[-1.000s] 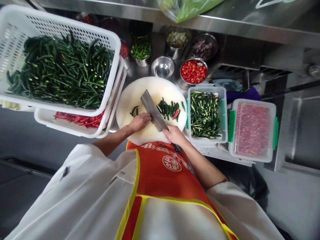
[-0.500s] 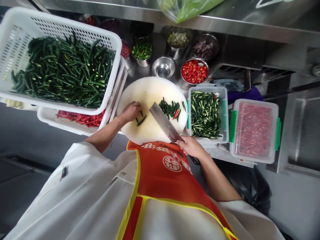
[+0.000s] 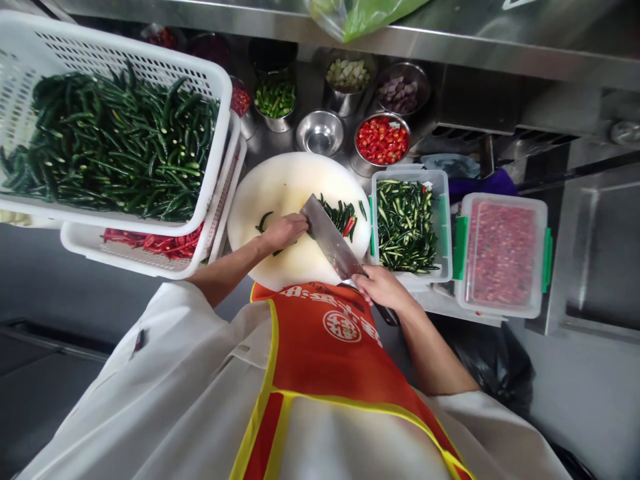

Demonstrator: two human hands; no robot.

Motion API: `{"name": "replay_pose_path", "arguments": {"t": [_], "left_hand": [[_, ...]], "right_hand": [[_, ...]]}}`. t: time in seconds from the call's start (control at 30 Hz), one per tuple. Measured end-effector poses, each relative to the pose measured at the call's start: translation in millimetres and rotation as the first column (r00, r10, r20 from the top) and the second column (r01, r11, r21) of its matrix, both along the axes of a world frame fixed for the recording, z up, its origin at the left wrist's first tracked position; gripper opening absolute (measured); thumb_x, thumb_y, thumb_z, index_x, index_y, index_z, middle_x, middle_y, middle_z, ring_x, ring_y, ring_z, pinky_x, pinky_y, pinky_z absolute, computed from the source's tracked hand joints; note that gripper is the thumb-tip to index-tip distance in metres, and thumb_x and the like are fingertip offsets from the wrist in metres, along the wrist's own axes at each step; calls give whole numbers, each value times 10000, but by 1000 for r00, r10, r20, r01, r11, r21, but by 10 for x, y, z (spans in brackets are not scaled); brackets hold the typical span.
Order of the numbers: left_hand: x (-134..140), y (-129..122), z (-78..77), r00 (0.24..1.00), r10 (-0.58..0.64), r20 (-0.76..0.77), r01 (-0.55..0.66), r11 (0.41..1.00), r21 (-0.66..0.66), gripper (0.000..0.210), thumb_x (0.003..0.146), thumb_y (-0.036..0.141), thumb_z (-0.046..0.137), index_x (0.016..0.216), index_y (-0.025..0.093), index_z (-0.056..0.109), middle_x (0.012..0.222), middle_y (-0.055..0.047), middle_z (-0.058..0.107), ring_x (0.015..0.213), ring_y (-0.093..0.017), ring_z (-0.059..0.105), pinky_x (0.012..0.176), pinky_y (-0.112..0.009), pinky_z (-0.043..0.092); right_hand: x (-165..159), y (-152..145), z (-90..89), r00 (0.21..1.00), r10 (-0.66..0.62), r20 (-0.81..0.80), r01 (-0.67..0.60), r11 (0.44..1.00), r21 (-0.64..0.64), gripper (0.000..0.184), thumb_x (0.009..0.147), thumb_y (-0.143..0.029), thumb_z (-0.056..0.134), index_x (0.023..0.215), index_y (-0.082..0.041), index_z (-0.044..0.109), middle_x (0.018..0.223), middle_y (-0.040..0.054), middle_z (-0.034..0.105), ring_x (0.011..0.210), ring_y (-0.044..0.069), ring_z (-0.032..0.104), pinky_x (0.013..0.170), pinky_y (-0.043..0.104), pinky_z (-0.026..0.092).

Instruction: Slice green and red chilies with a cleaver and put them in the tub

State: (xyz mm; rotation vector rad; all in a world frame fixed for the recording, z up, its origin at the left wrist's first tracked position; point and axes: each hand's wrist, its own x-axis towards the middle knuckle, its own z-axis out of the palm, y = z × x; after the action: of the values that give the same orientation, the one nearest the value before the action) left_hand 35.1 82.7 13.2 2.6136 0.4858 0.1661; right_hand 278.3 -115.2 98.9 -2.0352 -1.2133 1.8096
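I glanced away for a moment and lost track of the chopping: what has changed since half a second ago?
The left hand has moved rightward across the cutting board, from its left part to beside the cleaver; whether it holds anything is hidden. Unchanged: the right hand grips the cleaver's handle, and the cut green pile and open tub stayed put.

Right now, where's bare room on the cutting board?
Far part of the cutting board, between left hand and shallow steel bowl; near part, between left hand, cleaver and red apron. Crowded: right side, between cleaver and plastic tub, where cut green peppers lie.
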Motion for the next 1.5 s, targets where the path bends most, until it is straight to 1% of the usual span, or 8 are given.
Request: {"name": "replay_pose_path", "arguments": {"t": [0.27,0.47,0.7,0.8,0.93,1.07,1.27,1.5], "left_hand": [[-17,-6,-50,997,10,80,-8,1000,-18,288,1000,238,397,969,164,674,1036,-102,649,983,-198,598,863,-326,506],[-24,-17,-65,996,27,84,-25,999,-24,299,1007,246,385,979,157,669,1051,-102,651,994,-193,596,883,-311,504],[-31,-16,-31,1000,16,26,-15,999,-41,325,1006,243,355,991,170,671,1070,-101,646,1037,-193,592,918,-323,498],[-139,-87,71,994,111,14,-111,993,-38,307,997,254,369,999,176,666,1077,-103,648,1021,-195,605,900,-334,509],[-401,-282,199,916,331,-226,-323,944,71,246,921,386,545,894,172,664,935,-103,659,849,-234,637,738,-353,516],[-507,-432,258,864,308,-399,-284,951,120,184,877,336,596,824,167,646,839,-102,649,766,-241,634,656,-336,480],[-185,-298,292,964,188,-189,-173,980,93,226,954,226,453,1027,174,661,1040,-115,634,964,-234,608,799,-342,494],[-53,-188,84,994,97,-54,-95,995,36,308,997,242,384,1048,157,676,1094,-121,660,1015,-219,596,900,-362,498]], "right_hand": [[175,31,20,997,69,-27,-71,996,-57,316,909,-351,442,628,-212,476,458,-37,542,384,124,563,425,212,421],[100,164,43,993,121,-7,-122,991,-53,313,904,-316,438,607,-218,463,447,-26,550,377,128,561,429,214,415],[-279,475,-178,994,65,83,-78,982,170,281,896,-261,430,619,-223,462,419,-32,534,392,121,557,514,207,438],[-311,468,-193,997,3,73,-18,980,197,285,903,-288,426,630,-223,470,440,-30,546,399,130,571,510,215,443],[-212,253,-105,998,19,58,-28,986,167,290,916,-339,435,650,-228,465,450,-38,554,391,129,569,492,217,440],[-140,43,-76,994,100,41,-103,991,80,303,912,-360,447,638,-230,452,442,-40,542,390,131,569,449,217,414],[-118,-31,-125,999,-1,33,0,1000,25,260,904,-336,458,668,-228,441,478,-51,542,388,116,552,436,211,408],[-89,-25,6,997,32,67,-34,999,30,283,901,-354,464,646,-233,437,462,-38,551,399,131,571,460,224,431]]}}
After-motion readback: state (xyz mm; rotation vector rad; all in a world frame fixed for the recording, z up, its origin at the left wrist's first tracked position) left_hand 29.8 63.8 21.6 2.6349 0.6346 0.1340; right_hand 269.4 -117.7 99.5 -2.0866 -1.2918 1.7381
